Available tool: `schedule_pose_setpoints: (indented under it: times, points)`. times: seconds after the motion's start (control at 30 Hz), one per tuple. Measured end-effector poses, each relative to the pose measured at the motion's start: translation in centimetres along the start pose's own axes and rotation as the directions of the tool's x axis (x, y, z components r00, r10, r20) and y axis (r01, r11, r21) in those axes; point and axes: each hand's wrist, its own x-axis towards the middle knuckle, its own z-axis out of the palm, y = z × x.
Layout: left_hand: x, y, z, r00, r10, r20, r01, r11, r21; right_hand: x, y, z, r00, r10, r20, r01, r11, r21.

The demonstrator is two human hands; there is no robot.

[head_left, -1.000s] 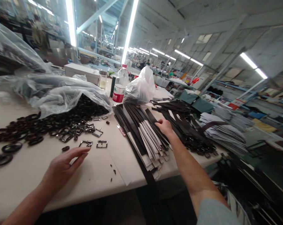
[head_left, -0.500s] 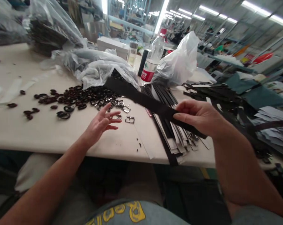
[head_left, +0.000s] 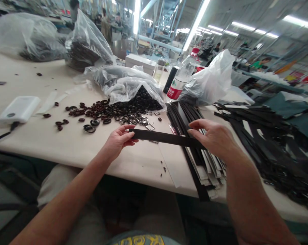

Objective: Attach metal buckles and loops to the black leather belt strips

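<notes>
I hold a black strap (head_left: 164,137) level above the table, one end in each hand. My left hand (head_left: 118,140) pinches its left end, fingers closed round it. My right hand (head_left: 215,137) grips the right end over a fanned stack of black and white straps (head_left: 195,153). Just beyond the strap lie several metal buckles (head_left: 141,120) and a spread of dark rings (head_left: 97,112) spilling from a clear plastic bag (head_left: 128,88).
A white device with a black cable (head_left: 18,109) lies at the left. A water bottle (head_left: 181,81), a dark flask (head_left: 169,80), a jar and a white box (head_left: 140,63) stand at the back. More bags fill the far left. Piles of black straps (head_left: 266,136) cover the right.
My right hand lifted one black strap off the stack and brought it across. My left hand left the table near the buckles and took hold of the strap's other end.
</notes>
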Motion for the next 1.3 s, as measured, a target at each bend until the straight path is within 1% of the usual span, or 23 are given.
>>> schedule_pose_setpoints:
  times: [0.03, 0.07, 0.13, 0.2, 0.27, 0.37, 0.47, 0.57, 0.7, 0.77, 0.8, 0.83, 0.87, 0.9, 0.97, 1.0, 1.03, 1.1, 1.17, 1.2, 1.23, 1.27, 1.3]
  points:
    - [0.0, -0.2, 0.2, 1.0, 0.004, 0.009, -0.004, 1.0, 0.007, 0.4, -1.2, 0.8, 0.998, -0.029, -0.05, 0.029, 1.0, 0.0]
    - [0.0, -0.4, 0.4, 1.0, 0.01, 0.012, -0.01, 1.0, 0.014, 0.9, -2.5, 1.9, 0.996, -0.069, -0.05, 0.071, 0.997, 0.04]
    - [0.0, -0.6, 0.4, 1.0, 0.026, 0.001, -0.026, 0.999, 0.027, 1.7, -5.0, 4.4, 0.987, -0.16, 0.019, 0.155, 0.973, 0.172]
    - [0.0, -0.7, 0.2, 0.999, 0.035, -0.014, -0.034, 0.999, 0.038, 2.2, -6.9, 7.2, 0.972, -0.23, 0.057, 0.208, 0.943, 0.26]
    - [0.1, -0.7, -0.1, 0.999, 0.039, -0.025, -0.038, 0.998, 0.046, 2.3, -7.8, 10.0, 0.962, -0.269, 0.042, 0.245, 0.923, 0.298]
    - [0.1, -0.9, -0.4, 0.999, 0.043, -0.03, -0.041, 0.998, 0.055, 1.9, -7.7, 12.9, 0.966, -0.258, -0.027, 0.252, 0.905, 0.342]
    - [0.1, -1.2, -0.4, 0.998, 0.066, -0.025, -0.064, 0.995, 0.07, 1.5, -6.9, 14.2, 0.976, -0.211, -0.053, 0.213, 0.873, 0.439]
    - [0.2, -1.5, -0.3, 0.995, 0.097, -0.007, -0.096, 0.993, 0.067, 1.4, -6.6, 14.6, 0.98, -0.189, -0.054, 0.19, 0.84, 0.508]
    - [0.1, -1.8, -0.1, 0.991, 0.129, 0.034, -0.131, 0.989, 0.067, 1.2, -6.7, 14.8, 0.975, -0.199, -0.097, 0.221, 0.852, 0.475]
    - [0.0, -1.7, 0.0, 0.985, 0.161, 0.066, -0.169, 0.977, 0.129, 1.1, -6.8, 14.8, 0.971, -0.201, -0.127, 0.237, 0.873, 0.425]
    - [0.0, -1.6, 0.0, 0.977, 0.197, 0.081, -0.21, 0.958, 0.197, 1.0, -6.8, 14.8, 0.968, -0.206, -0.141, 0.246, 0.883, 0.399]
    - [-0.1, -1.5, 0.0, 0.964, 0.249, 0.097, -0.267, 0.919, 0.291, 1.0, -6.8, 14.8, 0.964, -0.217, -0.154, 0.261, 0.89, 0.375]
    - [-0.2, -1.4, 0.0, 0.942, 0.316, 0.116, -0.335, 0.853, 0.401, 1.0, -6.8, 14.9, 0.957, -0.234, -0.17, 0.28, 0.894, 0.35]
    - [-0.2, -1.3, 0.1, 0.909, 0.392, 0.143, -0.407, 0.758, 0.509, 0.9, -6.8, 14.9, 0.95, -0.253, -0.184, 0.301, 0.896, 0.325]
    - [-0.3, -1.2, 0.3, 0.814, 0.538, 0.221, -0.531, 0.532, 0.66, 0.9, -6.9, 15.1, 0.935, -0.287, -0.207, 0.338, 0.899, 0.277]
    - [-0.3, -1.2, 0.4, 0.765, 0.587, 0.266, -0.575, 0.434, 0.694, 0.8, -6.9, 15.1, 0.928, -0.303, -0.217, 0.353, 0.9, 0.255]
    - [-0.2, -1.2, 0.5, 0.721, 0.621, 0.307, -0.609, 0.358, 0.707, 0.8, -6.9, 15.2, 0.922, -0.316, -0.223, 0.366, 0.9, 0.237]
    - [-0.2, -1.1, 0.7, 0.659, 0.66, 0.361, -0.653, 0.263, 0.71, 0.8, -7.0, 15.2, 0.912, -0.344, -0.225, 0.392, 0.893, 0.222]
    - [-0.2, -0.8, 0.8, 0.627, 0.684, 0.372, -0.669, 0.23, 0.707, 0.9, -6.9, 15.1, 0.905, -0.369, -0.214, 0.412, 0.885, 0.218]
    - [-0.4, -0.6, 0.8, 0.619, 0.695, 0.365, -0.676, 0.234, 0.699, 1.0, -6.8, 14.9, 0.905, -0.371, -0.208, 0.412, 0.886, 0.211]
    - [-0.5, -0.2, 0.7, 0.62, 0.699, 0.357, -0.685, 0.26, 0.681, 1.1, -6.6, 14.7, 0.909, -0.363, -0.205, 0.402, 0.894, 0.199]
    - [-0.8, 0.2, 0.5, 0.632, 0.687, 0.359, -0.702, 0.311, 0.641, 1.4, -6.3, 14.5, 0.915, -0.344, -0.21, 0.382, 0.907, 0.18]
    - [-1.1, 0.7, 0.3, 0.656, 0.647, 0.389, -0.723, 0.39, 0.571, 1.6, -6.0, 14.2, 0.923, -0.312, -0.225, 0.351, 0.923, 0.156]
